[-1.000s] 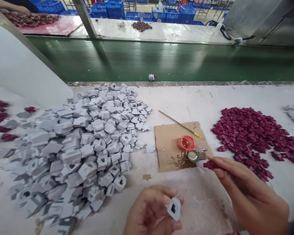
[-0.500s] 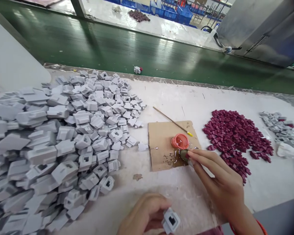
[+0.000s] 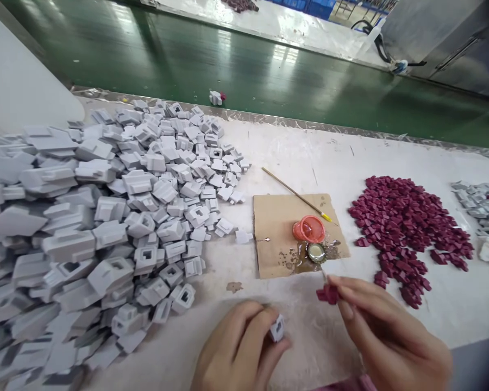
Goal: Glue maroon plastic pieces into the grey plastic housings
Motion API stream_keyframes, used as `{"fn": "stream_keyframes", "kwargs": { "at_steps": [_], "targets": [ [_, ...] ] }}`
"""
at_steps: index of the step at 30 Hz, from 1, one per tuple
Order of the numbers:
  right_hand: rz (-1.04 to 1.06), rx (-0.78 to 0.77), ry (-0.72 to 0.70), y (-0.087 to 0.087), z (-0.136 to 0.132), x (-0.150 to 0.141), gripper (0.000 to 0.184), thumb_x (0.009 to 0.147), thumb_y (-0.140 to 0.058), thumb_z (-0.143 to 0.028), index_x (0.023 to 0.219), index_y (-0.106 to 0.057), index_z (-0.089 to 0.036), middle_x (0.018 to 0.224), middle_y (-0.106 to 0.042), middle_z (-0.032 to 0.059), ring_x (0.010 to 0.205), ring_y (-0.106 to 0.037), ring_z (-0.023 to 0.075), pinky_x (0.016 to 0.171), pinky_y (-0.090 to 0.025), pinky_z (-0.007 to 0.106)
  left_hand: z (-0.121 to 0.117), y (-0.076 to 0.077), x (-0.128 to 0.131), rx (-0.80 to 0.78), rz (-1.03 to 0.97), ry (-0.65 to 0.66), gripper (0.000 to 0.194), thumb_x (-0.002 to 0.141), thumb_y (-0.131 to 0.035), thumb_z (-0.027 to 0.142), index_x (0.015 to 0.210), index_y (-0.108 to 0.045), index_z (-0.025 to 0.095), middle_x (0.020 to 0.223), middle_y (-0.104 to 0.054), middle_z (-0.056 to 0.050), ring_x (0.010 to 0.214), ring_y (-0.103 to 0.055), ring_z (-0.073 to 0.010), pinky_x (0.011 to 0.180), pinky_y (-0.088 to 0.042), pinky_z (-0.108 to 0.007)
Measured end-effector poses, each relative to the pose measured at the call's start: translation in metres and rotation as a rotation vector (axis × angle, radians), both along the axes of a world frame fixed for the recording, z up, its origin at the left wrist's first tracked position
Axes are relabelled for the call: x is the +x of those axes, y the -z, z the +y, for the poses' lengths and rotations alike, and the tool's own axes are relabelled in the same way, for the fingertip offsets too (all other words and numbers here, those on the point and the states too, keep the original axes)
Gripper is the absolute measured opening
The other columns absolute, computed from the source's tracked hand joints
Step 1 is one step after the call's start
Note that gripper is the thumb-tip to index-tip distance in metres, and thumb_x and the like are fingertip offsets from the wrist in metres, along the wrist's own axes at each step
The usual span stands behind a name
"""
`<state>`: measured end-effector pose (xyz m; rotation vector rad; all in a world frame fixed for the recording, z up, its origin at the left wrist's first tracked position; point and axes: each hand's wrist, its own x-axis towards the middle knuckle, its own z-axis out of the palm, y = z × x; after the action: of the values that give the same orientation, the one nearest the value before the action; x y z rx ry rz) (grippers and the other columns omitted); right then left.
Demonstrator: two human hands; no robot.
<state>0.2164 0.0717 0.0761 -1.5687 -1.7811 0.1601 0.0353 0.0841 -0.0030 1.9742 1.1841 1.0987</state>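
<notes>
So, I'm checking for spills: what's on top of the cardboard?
The cardboard bears a red cup, a metal cap, dark wet patches and part of a stick. Whatever lies beneath the cup and cap is covered.

We see some things only partly.
The left hand hides part of the light-grey hollow block, the right hand one end of the maroon angular piece. The left edge cuts the light-grey heap of blocks; the dark-brown pile at the top edge we cannot identify.
</notes>
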Motion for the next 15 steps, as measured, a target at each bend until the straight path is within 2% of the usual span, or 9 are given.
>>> {"fn": "stream_keyframes", "kwargs": {
  "at_steps": [4, 8, 15],
  "targets": [
    [0.082, -0.100, -0.070, 0.008, -0.011, -0.013, 0.029, 0.081, -0.060, -0.001, 0.101, -0.066, -0.020, 0.102, -0.069, 0.0015, 0.090, -0.068, 0.0103, 0.082, -0.057, 0.014, 0.002, -0.004, 0.000, -0.045, -0.045, 0.016, 0.018, 0.087, -0.063, 0.025, 0.104, -0.061, 0.021, 0.091, -0.066, -0.002, 0.081, -0.066, -0.0126, 0.076, -0.053, -0.018],
    [0.111, -0.108, -0.128, 0.013, -0.011, -0.017, 0.028, 0.078, -0.062, -0.001, 0.098, -0.068, -0.019, 0.099, -0.071, 0.0032, 0.085, -0.070, 0.0118, 0.078, -0.058, 0.014, 0.003, -0.007, 0.001, -0.065, -0.056, -0.004, 0.019, 0.085, -0.065, 0.025, 0.102, -0.059, 0.019, 0.088, -0.063, -0.002, 0.078, -0.065, -0.0118, 0.073, -0.053, -0.018],
    [0.002, -0.183, -0.158, 0.015, -0.013, -0.017, 0.027, 0.081, -0.063, -0.003, 0.102, -0.067, -0.019, 0.102, -0.070, 0.0049, 0.092, -0.068, 0.0129, 0.083, -0.057, 0.016, 0.003, -0.007, 0.001, -0.081, -0.073, -0.001, 0.016, 0.087, -0.063, 0.025, 0.101, -0.058, 0.019, 0.088, -0.062, -0.002, 0.077, -0.064, -0.0117, 0.072, -0.051, -0.018]
  ]
}}
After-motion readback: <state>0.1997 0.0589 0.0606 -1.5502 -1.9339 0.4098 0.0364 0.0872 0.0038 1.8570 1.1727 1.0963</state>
